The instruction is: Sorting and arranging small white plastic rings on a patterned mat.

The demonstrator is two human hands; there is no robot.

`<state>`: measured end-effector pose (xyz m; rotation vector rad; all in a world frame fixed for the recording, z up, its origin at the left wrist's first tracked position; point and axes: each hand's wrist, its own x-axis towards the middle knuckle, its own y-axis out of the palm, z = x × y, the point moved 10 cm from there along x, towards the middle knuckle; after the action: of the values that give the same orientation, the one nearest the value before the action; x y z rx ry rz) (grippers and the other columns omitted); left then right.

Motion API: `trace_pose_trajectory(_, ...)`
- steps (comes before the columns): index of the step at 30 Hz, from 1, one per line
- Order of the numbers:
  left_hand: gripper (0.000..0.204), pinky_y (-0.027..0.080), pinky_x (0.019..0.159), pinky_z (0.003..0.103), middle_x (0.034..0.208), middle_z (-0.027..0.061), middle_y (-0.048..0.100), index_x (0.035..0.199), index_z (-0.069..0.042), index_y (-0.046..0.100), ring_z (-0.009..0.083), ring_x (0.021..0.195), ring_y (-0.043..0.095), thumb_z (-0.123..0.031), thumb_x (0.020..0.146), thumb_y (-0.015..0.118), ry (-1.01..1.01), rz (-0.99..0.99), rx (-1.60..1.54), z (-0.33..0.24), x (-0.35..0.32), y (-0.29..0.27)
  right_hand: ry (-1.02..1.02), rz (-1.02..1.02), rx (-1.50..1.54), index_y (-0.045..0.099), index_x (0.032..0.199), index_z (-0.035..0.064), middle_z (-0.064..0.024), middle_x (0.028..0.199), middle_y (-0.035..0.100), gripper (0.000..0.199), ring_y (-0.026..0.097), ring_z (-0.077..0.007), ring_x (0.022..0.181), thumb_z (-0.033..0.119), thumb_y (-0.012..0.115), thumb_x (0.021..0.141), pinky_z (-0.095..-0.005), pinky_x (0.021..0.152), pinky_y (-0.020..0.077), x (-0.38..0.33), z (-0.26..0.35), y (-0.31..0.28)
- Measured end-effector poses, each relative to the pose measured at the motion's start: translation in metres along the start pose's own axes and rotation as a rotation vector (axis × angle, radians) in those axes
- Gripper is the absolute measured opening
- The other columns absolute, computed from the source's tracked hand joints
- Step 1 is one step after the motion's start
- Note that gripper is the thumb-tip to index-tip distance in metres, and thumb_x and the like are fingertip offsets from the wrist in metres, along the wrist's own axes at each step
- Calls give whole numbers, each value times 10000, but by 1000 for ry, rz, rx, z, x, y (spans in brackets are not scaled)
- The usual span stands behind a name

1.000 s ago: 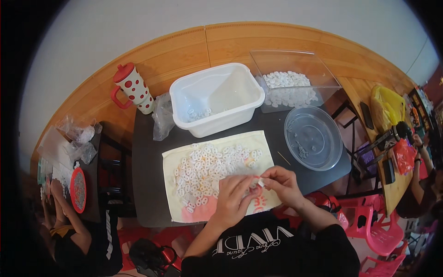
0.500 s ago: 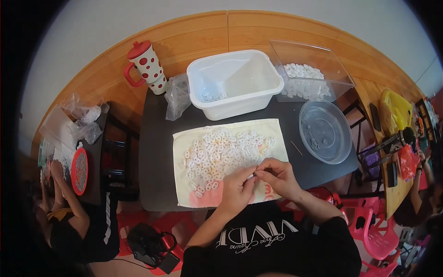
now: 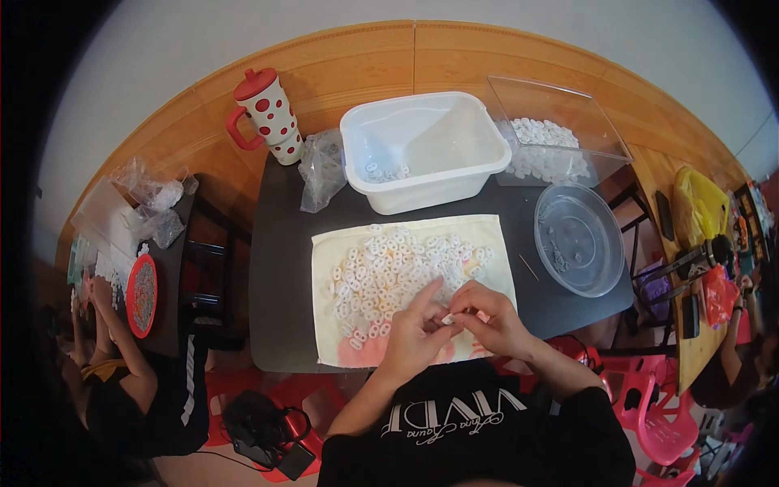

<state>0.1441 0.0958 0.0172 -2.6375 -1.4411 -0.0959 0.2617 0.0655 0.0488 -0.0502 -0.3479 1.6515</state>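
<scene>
My left hand [image 3: 415,329] and my right hand [image 3: 491,321] meet over the near edge of a cream towel [image 3: 333,252]. Between their fingertips is a small white plastic piece [image 3: 448,319]. My right thumb and forefinger pinch it. The curled fingers of my left hand steady its other side, while the left forefinger points up and away. Just beyond my hands, many loose white two-holed plastic pieces [image 3: 381,280] are spread over the towel. Fingers partly cover the held piece, so its exact shape is unclear.
A white tub [image 3: 430,191] with a few pieces stands behind the towel. Beside it are a clear box [image 3: 560,150] of white pieces, a round clear tub [image 3: 580,243] with small grey bits, a toothpick-like stick [image 3: 528,267], a plastic bag [image 3: 322,170] and a spotted tumbler [image 3: 274,122].
The left forefinger has lifted off and straightened, and the small white piece now shows more between the fingers. The whole view has shifted slightly.
</scene>
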Motion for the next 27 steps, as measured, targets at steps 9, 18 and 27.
trace_pose_trajectory(9, 290, 483, 681, 214, 913, 54, 664, 1139, 34, 690, 87, 763, 603, 105, 858, 673, 76, -101, -133, -19, -3, -9, 259, -133, 539, 659, 1105, -12, -19, 1004, 649, 160, 598, -77, 906, -26, 623, 949, -226, 805, 480, -8, -28, -1)
trace_pose_trajectory(18, 288, 473, 676, 213, 935, 67, 656, 1145, 37, 693, 104, 770, 603, 106, 868, 656, 129, -86, -165, -26, -6, -11, -175, -119, 67, 673, 1179, -18, -96, 960, 683, 342, 634, -149, 873, -113, 679, 850, -247, 728, 484, -11, 12, -6)
trace_pose_trajectory(27, 271, 493, 694, 226, 970, 109, 679, 1114, 38, 712, 134, 803, 636, 114, 863, 644, 159, -125, -114, -32, -13, -14, -375, -196, -194, 688, 1065, -42, -147, 897, 667, 275, 653, -220, 742, -104, 715, 799, -277, 613, 491, -15, 43, -6)
